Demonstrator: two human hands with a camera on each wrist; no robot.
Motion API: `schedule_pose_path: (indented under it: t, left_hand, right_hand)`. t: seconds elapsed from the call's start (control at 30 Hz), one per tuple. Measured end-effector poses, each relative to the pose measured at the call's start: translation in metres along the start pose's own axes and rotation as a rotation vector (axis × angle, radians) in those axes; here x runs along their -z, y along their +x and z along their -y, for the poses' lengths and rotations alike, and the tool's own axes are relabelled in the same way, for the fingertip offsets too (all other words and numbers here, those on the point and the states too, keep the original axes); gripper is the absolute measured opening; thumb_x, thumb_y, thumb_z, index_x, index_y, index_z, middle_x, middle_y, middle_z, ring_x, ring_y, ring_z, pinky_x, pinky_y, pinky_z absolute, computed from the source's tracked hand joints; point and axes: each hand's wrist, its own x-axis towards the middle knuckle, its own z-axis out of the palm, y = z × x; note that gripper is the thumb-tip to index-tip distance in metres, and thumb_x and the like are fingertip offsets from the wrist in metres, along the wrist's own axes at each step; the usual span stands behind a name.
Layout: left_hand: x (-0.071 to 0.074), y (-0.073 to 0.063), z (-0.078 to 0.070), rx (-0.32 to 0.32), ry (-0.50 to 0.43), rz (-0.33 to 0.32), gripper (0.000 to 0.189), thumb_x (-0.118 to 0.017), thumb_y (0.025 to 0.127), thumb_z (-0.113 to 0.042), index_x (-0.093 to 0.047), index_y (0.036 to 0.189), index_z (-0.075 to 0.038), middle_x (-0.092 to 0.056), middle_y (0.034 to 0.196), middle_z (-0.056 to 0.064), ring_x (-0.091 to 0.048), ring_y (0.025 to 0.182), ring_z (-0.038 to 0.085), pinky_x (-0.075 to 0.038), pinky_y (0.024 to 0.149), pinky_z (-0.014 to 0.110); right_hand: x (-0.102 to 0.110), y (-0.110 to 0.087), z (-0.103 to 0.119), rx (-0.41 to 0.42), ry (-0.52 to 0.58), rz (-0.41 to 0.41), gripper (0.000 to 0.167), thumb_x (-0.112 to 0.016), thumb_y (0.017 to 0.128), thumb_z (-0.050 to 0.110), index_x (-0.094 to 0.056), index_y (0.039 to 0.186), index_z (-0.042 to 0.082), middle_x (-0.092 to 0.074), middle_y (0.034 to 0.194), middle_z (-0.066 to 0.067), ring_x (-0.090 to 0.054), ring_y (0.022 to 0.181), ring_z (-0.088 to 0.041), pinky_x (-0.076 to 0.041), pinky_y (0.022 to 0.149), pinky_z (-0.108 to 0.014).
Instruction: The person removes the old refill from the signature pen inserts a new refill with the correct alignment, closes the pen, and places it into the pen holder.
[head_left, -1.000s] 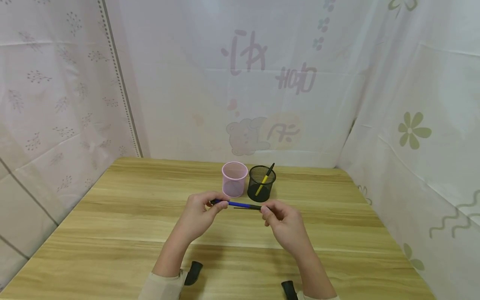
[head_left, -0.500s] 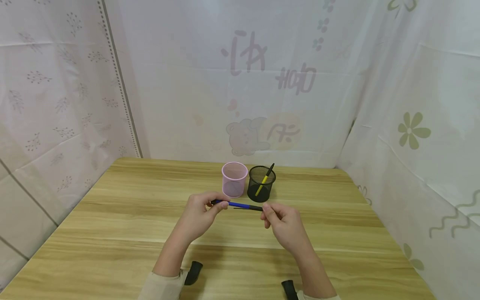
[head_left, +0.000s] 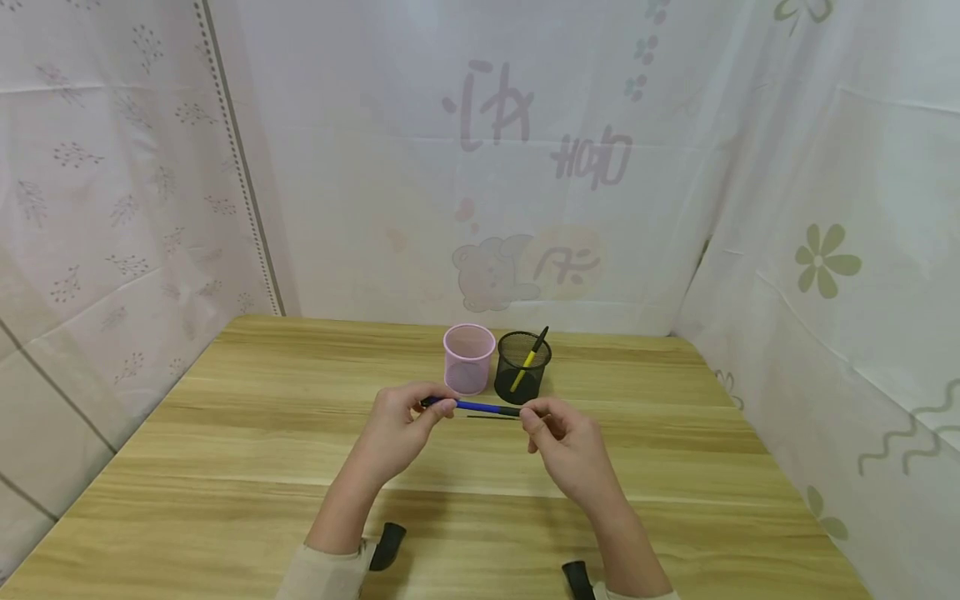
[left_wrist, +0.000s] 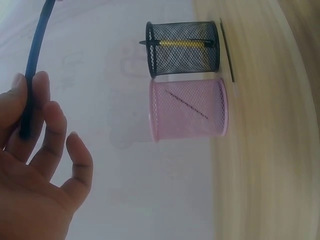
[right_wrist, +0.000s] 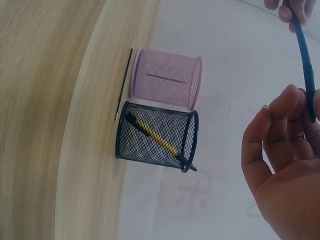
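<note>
A blue pen (head_left: pixel 482 407) with black ends is held level above the table between both hands. My left hand (head_left: pixel 401 429) pinches its left end between thumb and fingers. At the other end, my right hand (head_left: pixel 573 446) pinches the black part with thumb and forefinger. The left wrist view shows the left hand's other fingers loosely bent, away from the pen (left_wrist: pixel 37 47). On the tabletop below the pen lies a thin dark pen refill (right_wrist: pixel 124 85), in front of two mesh cups.
A pink mesh pen cup (head_left: pixel 467 375) stands at the back beside a black mesh pen cup (head_left: pixel 506 387). A yellow and black pen (head_left: pixel 528 362) leans inside the black one. Through the pink mesh shows a thin dark stick (right_wrist: pixel 167 78). Printed curtains surround the wooden table (head_left: pixel 262 433).
My right hand has shifted slightly at the pen's right end, and that end now sits a little higher. My left hand and the cups stay where they were.
</note>
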Motion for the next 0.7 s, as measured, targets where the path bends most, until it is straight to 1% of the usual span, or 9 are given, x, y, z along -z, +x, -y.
schedule_pose_path:
  t: [0.1, 0.17, 0.3, 0.43, 0.57, 0.7]
  left_hand:
    - [-0.0003, 0.0002, 0.0, -0.001, -0.004, 0.0, 0.007, -0.075, 0.099, -0.01, -0.081, 0.101, -0.013, -0.079, 0.086, -0.004, -0.071, 0.083, 0.012, -0.058, 0.079, 0.03]
    - [-0.0003, 0.0001, 0.0001, 0.001, -0.008, -0.001, 0.007, -0.076, 0.098, -0.01, -0.081, 0.1, -0.014, -0.08, 0.088, -0.004, -0.071, 0.083, 0.01, -0.057, 0.077, 0.029]
    - [-0.0002, -0.0003, 0.0003, 0.002, -0.024, -0.003, 0.008, -0.078, 0.095, -0.009, -0.082, 0.099, -0.014, -0.082, 0.091, -0.002, -0.071, 0.083, 0.009, -0.055, 0.073, 0.028]
    - [-0.0002, -0.0012, -0.0002, -0.009, -0.04, -0.016, 0.009, -0.08, 0.093, -0.007, -0.083, 0.098, -0.013, -0.083, 0.091, 0.002, -0.07, 0.081, 0.007, -0.051, 0.068, 0.024]
    - [-0.0008, -0.0021, -0.0011, -0.042, -0.048, -0.034, 0.01, -0.081, 0.09, -0.005, -0.083, 0.096, -0.013, -0.082, 0.089, 0.002, -0.066, 0.077, 0.005, -0.048, 0.064, 0.021]
    - [-0.0018, -0.0029, -0.0017, -0.073, -0.051, -0.044, 0.009, -0.083, 0.089, -0.005, -0.084, 0.095, -0.012, -0.081, 0.089, 0.0, -0.063, 0.075, 0.004, -0.049, 0.066, 0.021]
  right_hand:
    - [-0.0004, -0.0003, -0.0003, 0.016, 0.0, -0.014, 0.016, -0.067, 0.106, 0.025, -0.073, 0.099, 0.012, -0.063, 0.075, -0.009, -0.059, 0.066, -0.013, -0.044, 0.06, -0.025]
    - [-0.0007, -0.0002, -0.0006, 0.027, -0.003, -0.021, 0.018, -0.068, 0.106, 0.026, -0.072, 0.096, 0.012, -0.064, 0.076, -0.009, -0.059, 0.066, -0.013, -0.045, 0.06, -0.025]
    - [-0.001, 0.0, -0.0014, 0.031, -0.012, -0.035, 0.02, -0.069, 0.105, 0.026, -0.072, 0.092, 0.013, -0.065, 0.078, -0.007, -0.059, 0.067, -0.012, -0.047, 0.061, -0.024]
    - [-0.0008, -0.0003, -0.0012, 0.033, -0.003, -0.045, 0.019, -0.071, 0.104, 0.022, -0.074, 0.089, 0.011, -0.065, 0.078, -0.007, -0.059, 0.067, -0.01, -0.049, 0.062, -0.024]
    - [-0.0007, -0.0005, -0.0004, 0.032, 0.002, -0.051, 0.018, -0.071, 0.103, 0.014, -0.075, 0.086, 0.01, -0.064, 0.071, -0.007, -0.057, 0.063, -0.01, -0.045, 0.058, -0.023]
    - [-0.0016, -0.001, 0.0003, 0.006, 0.001, -0.047, 0.023, -0.068, 0.104, 0.012, -0.074, 0.082, 0.008, -0.064, 0.067, -0.006, -0.057, 0.061, -0.011, -0.04, 0.055, -0.023]
